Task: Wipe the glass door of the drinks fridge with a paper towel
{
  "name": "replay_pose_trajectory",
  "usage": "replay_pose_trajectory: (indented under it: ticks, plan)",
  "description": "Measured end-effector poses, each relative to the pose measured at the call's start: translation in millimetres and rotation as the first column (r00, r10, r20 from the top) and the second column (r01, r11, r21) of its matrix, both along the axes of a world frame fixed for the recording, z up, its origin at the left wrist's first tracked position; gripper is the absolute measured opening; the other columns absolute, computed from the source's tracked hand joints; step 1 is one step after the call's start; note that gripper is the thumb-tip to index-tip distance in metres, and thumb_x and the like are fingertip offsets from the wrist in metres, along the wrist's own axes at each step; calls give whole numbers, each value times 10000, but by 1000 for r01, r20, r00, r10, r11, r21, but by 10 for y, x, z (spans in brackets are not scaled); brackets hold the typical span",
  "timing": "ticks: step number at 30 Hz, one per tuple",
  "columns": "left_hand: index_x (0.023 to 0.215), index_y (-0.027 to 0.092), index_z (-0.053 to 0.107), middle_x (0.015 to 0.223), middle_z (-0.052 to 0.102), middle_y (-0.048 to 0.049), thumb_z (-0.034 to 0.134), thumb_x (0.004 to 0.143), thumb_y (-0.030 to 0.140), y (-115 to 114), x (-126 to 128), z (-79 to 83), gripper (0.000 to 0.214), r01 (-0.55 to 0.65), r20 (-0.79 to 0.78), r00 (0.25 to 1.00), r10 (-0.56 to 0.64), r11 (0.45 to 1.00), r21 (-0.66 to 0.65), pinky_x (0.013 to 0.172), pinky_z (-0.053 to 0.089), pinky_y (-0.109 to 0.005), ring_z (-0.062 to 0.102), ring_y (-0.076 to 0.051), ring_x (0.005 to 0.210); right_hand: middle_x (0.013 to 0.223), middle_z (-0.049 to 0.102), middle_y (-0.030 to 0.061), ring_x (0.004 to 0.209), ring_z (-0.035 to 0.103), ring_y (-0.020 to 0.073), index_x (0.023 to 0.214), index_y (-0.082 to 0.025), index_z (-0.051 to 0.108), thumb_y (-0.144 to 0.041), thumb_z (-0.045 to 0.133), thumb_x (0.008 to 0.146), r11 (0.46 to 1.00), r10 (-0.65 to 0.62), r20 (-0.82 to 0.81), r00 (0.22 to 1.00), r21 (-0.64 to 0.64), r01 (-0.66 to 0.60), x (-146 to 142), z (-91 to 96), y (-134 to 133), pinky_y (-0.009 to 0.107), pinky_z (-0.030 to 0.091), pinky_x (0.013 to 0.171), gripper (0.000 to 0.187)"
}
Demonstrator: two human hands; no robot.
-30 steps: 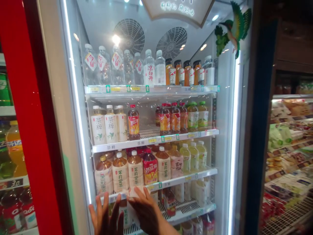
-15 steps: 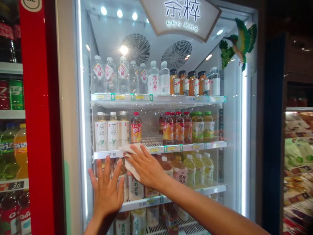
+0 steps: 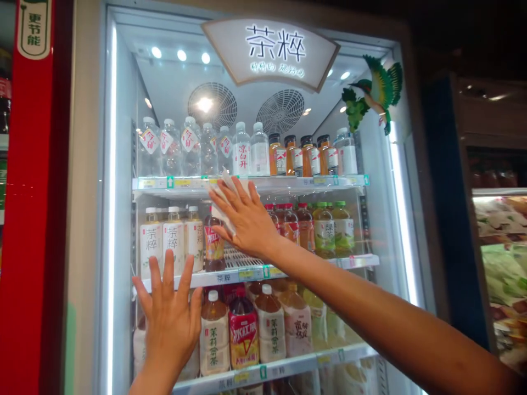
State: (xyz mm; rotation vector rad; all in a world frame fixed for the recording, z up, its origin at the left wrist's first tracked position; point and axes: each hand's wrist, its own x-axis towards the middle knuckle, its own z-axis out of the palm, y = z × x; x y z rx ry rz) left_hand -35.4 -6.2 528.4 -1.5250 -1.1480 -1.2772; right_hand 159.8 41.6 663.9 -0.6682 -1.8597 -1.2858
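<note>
My right hand (image 3: 244, 219) lies flat on the glass door (image 3: 370, 230) of a lit drinks fridge, pressing a white cloth (image 3: 224, 193) against it at the height of the upper shelf edge. Its fingers are spread over the cloth. My left hand (image 3: 171, 318) rests open and flat on the same glass lower down, fingers spread, in front of the tea bottles. Behind the glass stand rows of water bottles (image 3: 185, 148), white tea bottles (image 3: 164, 241) and brown tea bottles (image 3: 242, 332).
A red fridge frame (image 3: 35, 219) stands at the left. A lit sign (image 3: 272, 52) and a green bird ornament (image 3: 374, 93) sit at the fridge top. An open chilled shelf with packaged goods (image 3: 500, 247) is at the right.
My right hand slid the cloth up the glass from the lowest shelves to the upper shelf edge. My left hand stayed flat on the glass and also rose.
</note>
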Motion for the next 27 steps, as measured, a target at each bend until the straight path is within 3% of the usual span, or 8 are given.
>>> replay_pose_trajectory:
  ticks: [2, 6, 9, 11, 17, 22, 24, 27]
  plan:
    - [1625, 360, 104, 1736, 43, -61, 524, 977, 248, -11, 71, 55, 781, -5, -6, 1000, 5, 1000, 18, 1256, -33, -683, -23, -341, 1599, 1709, 231, 49, 1593, 78, 343, 1607, -224, 253, -672, 406, 988, 1000, 9, 76, 997, 12, -10, 59, 39, 1, 629, 131, 1284, 778]
    - [1627, 351, 101, 1735, 65, -62, 512, 977, 224, 28, 189, 161, 780, -23, -63, 998, 25, 999, 28, 1268, -19, -660, -2, -328, 1601, 1697, 274, 19, 1591, 116, 270, 1606, -222, 259, -727, 350, 978, 999, 23, 334, 942, 19, -31, 293, 147, 68, 546, 107, 1312, 811]
    - [1624, 371, 104, 1736, 59, -45, 518, 982, 264, 90, 290, 297, 771, 6, -72, 997, -4, 999, 33, 1266, -34, -661, -4, -329, 1600, 1715, 212, 61, 1594, 105, 271, 1621, -188, 175, -683, 342, 1005, 998, -63, 155, 986, 35, 58, 507, 471, 131, 553, 118, 1304, 807]
    - [1622, 383, 99, 1736, 54, -35, 520, 980, 285, 125, 374, 362, 774, 35, -68, 997, -33, 999, 34, 1262, -43, -667, -3, -335, 1599, 1720, 175, 100, 1597, 76, 292, 1623, -151, 122, -663, 339, 1014, 995, -97, 24, 995, 33, 96, 614, 578, 137, 572, 124, 1297, 825]
    - [1624, 370, 115, 1735, 65, -34, 505, 981, 311, 207, 669, 355, 754, 60, -120, 991, -55, 998, 36, 1266, -41, -655, 15, -330, 1600, 1709, 216, 99, 1599, 89, 273, 1616, -158, 140, -738, 383, 958, 994, -106, 227, 968, 23, 104, 995, 356, 115, 521, 143, 1311, 911]
    - [1625, 344, 144, 1735, 66, -52, 527, 972, 312, 301, 1025, 472, 757, 89, -158, 984, -77, 994, 68, 1265, -53, -649, 7, -329, 1601, 1711, 170, 145, 1594, 111, 320, 1622, -165, -39, -631, 371, 1013, 994, -100, -33, 994, 42, 101, 1499, 551, 258, 616, 151, 1277, 870]
    - [1623, 330, 166, 1733, 77, -57, 527, 973, 318, 340, 1194, 511, 744, 107, -171, 981, -92, 991, 83, 1267, -49, -645, 5, -328, 1602, 1713, 153, 159, 1594, 102, 332, 1621, -152, -66, -645, 392, 1000, 995, -98, -20, 995, 32, 99, 1650, 454, 269, 618, 173, 1274, 915]
    - [1618, 324, 199, 1732, 93, -52, 520, 979, 333, 389, 1444, 542, 715, 124, -189, 977, -103, 987, 102, 1272, -48, -632, 9, -316, 1604, 1708, 197, 138, 1597, 94, 315, 1627, -148, -51, -680, 415, 976, 994, -112, 137, 984, 7, 112, 1882, 255, 251, 582, 194, 1288, 962]
